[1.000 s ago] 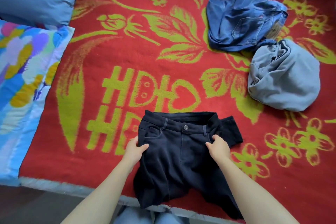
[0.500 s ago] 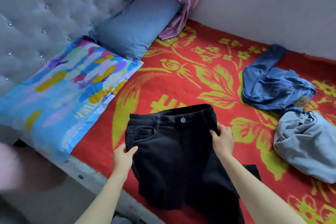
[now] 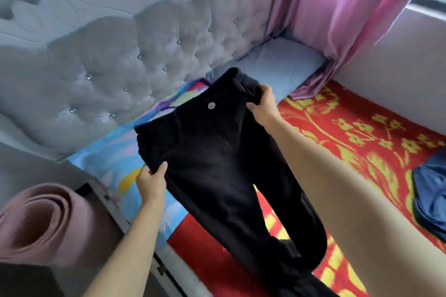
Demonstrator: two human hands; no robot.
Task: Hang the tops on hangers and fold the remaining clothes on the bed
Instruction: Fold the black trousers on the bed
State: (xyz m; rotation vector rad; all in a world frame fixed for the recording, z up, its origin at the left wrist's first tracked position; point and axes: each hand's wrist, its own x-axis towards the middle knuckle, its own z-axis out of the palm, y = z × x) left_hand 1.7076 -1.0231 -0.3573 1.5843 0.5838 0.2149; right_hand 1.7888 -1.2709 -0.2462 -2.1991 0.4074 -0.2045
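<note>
Black trousers [image 3: 217, 164], held up by the waist above the patterned pillow [image 3: 108, 159] at the head of the bed, legs trailing toward the bed's near edge. Blue jeans [image 3: 432, 188] lie well apart at right, unfolded. Left hand [image 3: 150, 182] pinches the hip seam, thumb on the front, fingers hidden behind the cloth; right hand [image 3: 261, 106] is curled round the far waistband corner. Button [image 3: 211, 105] faces the camera. Probable fault: the shallow left pinch slips, the waist twists, the trailing legs bunch, and the fold comes out crooked.
</note>
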